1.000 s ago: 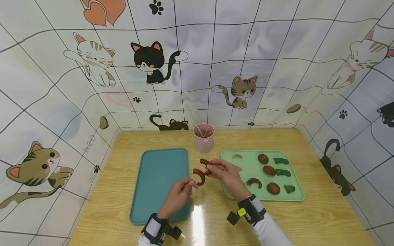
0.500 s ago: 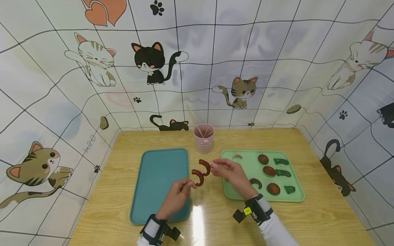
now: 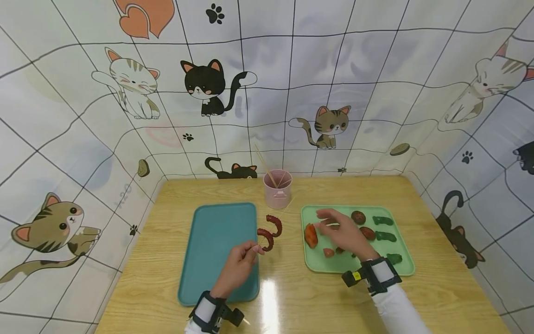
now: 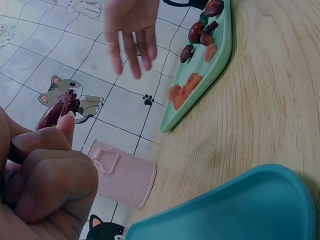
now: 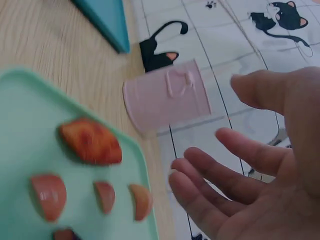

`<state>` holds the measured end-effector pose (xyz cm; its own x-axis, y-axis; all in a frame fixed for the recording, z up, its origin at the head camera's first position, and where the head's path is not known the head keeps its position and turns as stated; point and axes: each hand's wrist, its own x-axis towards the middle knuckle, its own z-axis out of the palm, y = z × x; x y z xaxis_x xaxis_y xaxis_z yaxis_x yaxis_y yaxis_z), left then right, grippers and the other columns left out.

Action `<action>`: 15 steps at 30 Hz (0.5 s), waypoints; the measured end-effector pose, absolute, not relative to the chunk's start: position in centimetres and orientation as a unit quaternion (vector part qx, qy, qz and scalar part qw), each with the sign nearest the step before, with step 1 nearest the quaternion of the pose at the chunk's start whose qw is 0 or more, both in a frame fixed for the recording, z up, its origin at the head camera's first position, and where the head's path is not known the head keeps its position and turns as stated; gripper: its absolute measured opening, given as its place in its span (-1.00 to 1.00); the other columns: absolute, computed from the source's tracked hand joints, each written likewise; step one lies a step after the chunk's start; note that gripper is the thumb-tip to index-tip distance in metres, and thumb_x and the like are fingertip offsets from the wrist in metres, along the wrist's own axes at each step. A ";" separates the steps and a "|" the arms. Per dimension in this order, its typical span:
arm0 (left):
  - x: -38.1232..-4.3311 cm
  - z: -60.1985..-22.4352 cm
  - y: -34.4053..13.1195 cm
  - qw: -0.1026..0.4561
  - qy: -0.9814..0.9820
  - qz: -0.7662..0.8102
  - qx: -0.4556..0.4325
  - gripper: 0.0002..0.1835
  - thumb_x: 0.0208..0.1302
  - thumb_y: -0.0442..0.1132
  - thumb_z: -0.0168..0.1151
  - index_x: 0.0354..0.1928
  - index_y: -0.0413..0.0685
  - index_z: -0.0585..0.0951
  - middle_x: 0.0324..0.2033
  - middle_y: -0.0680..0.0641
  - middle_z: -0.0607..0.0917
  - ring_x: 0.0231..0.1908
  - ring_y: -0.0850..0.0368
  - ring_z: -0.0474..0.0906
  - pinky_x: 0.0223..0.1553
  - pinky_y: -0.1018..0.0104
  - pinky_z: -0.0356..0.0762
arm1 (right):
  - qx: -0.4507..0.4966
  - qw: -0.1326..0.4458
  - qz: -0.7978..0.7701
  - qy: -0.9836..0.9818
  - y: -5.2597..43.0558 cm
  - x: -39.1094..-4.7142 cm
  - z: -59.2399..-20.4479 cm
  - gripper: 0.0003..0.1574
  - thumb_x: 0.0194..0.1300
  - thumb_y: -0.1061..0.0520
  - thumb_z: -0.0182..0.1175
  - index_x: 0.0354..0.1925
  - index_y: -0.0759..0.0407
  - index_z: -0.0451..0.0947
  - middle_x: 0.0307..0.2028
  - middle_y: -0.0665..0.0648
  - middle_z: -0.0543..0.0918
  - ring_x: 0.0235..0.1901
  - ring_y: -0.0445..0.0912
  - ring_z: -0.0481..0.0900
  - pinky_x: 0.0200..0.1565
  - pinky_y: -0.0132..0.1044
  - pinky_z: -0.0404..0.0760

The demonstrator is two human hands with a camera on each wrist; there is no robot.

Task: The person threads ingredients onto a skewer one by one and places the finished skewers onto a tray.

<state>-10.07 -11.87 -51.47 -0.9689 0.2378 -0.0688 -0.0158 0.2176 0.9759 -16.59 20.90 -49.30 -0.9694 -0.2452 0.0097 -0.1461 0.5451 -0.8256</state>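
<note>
My left hand [image 3: 238,266] pinches the lower end of a thin wooden skewer over the right edge of the teal tray [image 3: 217,246]. On the skewer are two curved dark-red pieces with notched edges, a lower one [image 3: 265,240] and an upper one [image 3: 274,226]. Only part of one shows in the left wrist view, above the curled fingers [image 4: 55,175]. My right hand [image 3: 344,234] hovers over the green tray [image 3: 313,264], fingers apart and holding nothing. Nearest to it lies an orange-brown piece [image 5: 90,142], beside several small pinkish wedges [image 5: 49,196].
A pink bucket [image 3: 277,195] with several skewers [image 3: 267,167] stands at the back between the trays. Round brown pieces [image 3: 358,217] and green pieces [image 3: 382,220] lie on the green tray's right side. A cat-print tiled wall covering [image 3: 267,106] surrounds the wooden table [image 3: 288,287].
My right hand has let go of the upper dark-red piece and moved right, over the green tray. The left hand stays nearly in place, holding the skewer.
</note>
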 end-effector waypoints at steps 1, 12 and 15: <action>-10.1 -51.5 -11.9 0.102 0.773 0.623 0.070 -0.68 0.65 -0.14 -0.04 -0.10 -0.15 0.67 -0.66 0.05 0.30 -0.72 0.31 0.08 -0.62 0.42 0.15 | -0.112 0.059 -0.454 0.882 21.4 -16.6 -49.3 -0.41 0.45 -0.18 0.26 0.34 -0.05 0.49 0.26 0.20 0.60 0.16 0.12 0.63 0.13 -0.01 0.64; -10.1 -51.5 -12.0 0.101 0.777 0.617 0.075 -0.68 0.66 -0.16 -0.07 -0.14 -0.12 0.65 -0.61 0.03 0.34 -0.71 0.32 0.10 -0.62 0.43 0.18 | -0.133 0.094 -0.332 0.929 25.6 -15.5 -50.0 -0.46 0.45 -0.02 0.27 0.23 0.28 0.56 0.13 0.34 0.67 0.05 0.21 0.67 -0.11 -0.05 0.66; -10.1 -51.6 -12.1 0.100 0.777 0.617 0.074 -0.68 0.66 -0.17 -0.08 -0.14 -0.12 0.65 -0.60 0.03 0.35 -0.71 0.32 0.09 -0.62 0.43 0.18 | -0.147 0.091 -0.299 0.939 26.2 -15.5 -50.5 -0.48 0.36 0.04 0.36 0.16 0.32 0.60 0.03 0.30 0.72 -0.03 0.15 0.70 -0.12 -0.06 0.65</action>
